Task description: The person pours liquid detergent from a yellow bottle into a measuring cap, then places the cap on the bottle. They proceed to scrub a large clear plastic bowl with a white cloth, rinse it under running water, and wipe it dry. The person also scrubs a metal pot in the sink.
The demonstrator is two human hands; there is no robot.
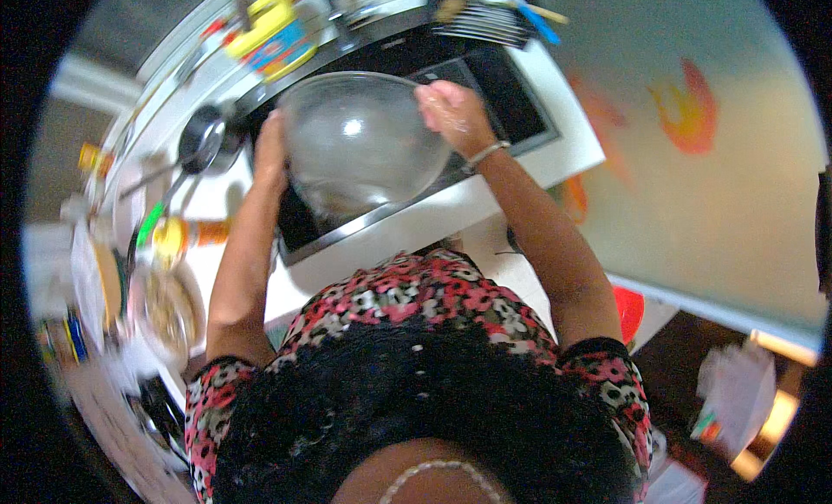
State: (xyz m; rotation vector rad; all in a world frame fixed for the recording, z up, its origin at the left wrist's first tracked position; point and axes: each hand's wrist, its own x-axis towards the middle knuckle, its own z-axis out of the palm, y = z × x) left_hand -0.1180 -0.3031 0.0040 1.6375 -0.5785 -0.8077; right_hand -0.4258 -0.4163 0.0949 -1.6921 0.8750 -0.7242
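Note:
A large round lid or bowl [364,140], greyish and see-through or shiny, is held over the black cooktop [299,228]. Its exact kind cannot be told. My left hand [270,143] presses along its left rim, the fingers pointing away from me. On the right side, my right hand [455,111] grips the upper rim with curled fingers; that wrist wears a bracelet. What lies beneath the round piece is hidden.
Behind the cooktop stands a yellow plastic container [276,39]. Dark pans [203,137] and an orange bottle or jar with a yellow cap [170,234] are at the left, near a bowl of food [168,309]. A rack with utensils [484,23] stands at the back; a frosted panel [728,198] borders the right.

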